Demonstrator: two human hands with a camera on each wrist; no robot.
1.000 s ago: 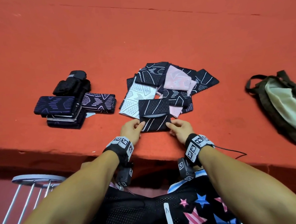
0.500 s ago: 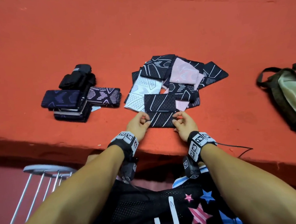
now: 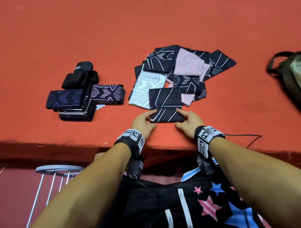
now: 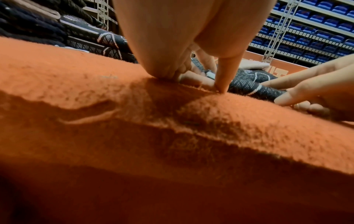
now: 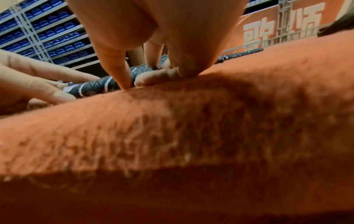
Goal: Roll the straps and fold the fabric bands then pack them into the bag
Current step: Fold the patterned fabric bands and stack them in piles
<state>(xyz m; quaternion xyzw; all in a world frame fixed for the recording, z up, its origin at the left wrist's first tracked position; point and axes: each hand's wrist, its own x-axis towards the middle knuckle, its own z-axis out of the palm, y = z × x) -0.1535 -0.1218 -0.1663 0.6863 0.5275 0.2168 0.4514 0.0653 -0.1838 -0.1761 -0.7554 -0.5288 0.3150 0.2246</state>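
A dark fabric band with white lines (image 3: 167,115) lies near the front edge of the red table (image 3: 107,29), its near part doubled over. My left hand (image 3: 143,121) pinches its left end and my right hand (image 3: 186,119) pinches its right end. The left wrist view shows my left hand (image 4: 191,72) with its thumb tip down beside the band (image 4: 254,86). In the right wrist view my right hand (image 5: 143,71) has its thumb and fingers at the band (image 5: 95,87). Behind lies a loose pile of bands (image 3: 187,68). The olive bag (image 3: 297,78) lies at the far right.
A stack of folded bands (image 3: 70,104) topped by black rolled straps (image 3: 79,75) sits on the left of the table. A metal stool (image 3: 58,169) stands below the table's front edge on the left. A thin cable (image 3: 248,138) trails from my right wrist.
The near part of the dark band has been folded over onto itself and flattened. Both hands have moved to the ends of the fold.
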